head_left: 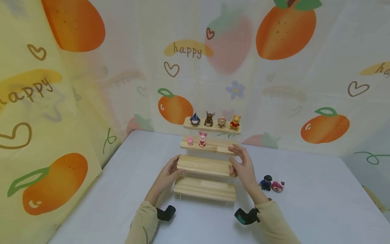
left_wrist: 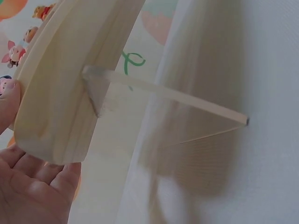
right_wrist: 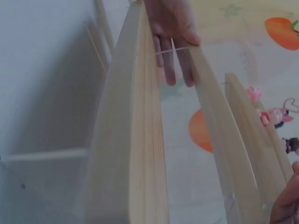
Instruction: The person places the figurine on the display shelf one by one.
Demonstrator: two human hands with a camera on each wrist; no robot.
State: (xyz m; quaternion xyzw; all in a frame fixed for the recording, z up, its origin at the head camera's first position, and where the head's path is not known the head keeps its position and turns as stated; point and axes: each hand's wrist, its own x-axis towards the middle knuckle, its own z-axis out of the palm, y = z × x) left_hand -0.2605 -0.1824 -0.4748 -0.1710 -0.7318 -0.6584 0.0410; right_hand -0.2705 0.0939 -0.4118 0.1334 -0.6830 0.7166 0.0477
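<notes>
Both hands are meeting at the four-tiered pale wooden display shelf (head_left: 204,165), which is standing near the far edge of the white table (head_left: 320,203), close to the fruit-printed backdrop. The left hand (head_left: 168,174) is cupping the left end of the third step from the top, fingers curled round its edge; the right hand (head_left: 243,166) is pressing the opposite end with fingers fairly straight and slightly apart. The shelf looks light and stiff, on thin clear supports (probably fragile), so holding the plank ends seems wisest. Two small toy figures (head_left: 272,184) are lying right of it. Further back, six little animal figurines (head_left: 214,121) are sitting loose on the upper steps and would likely topple if tilted.
</notes>
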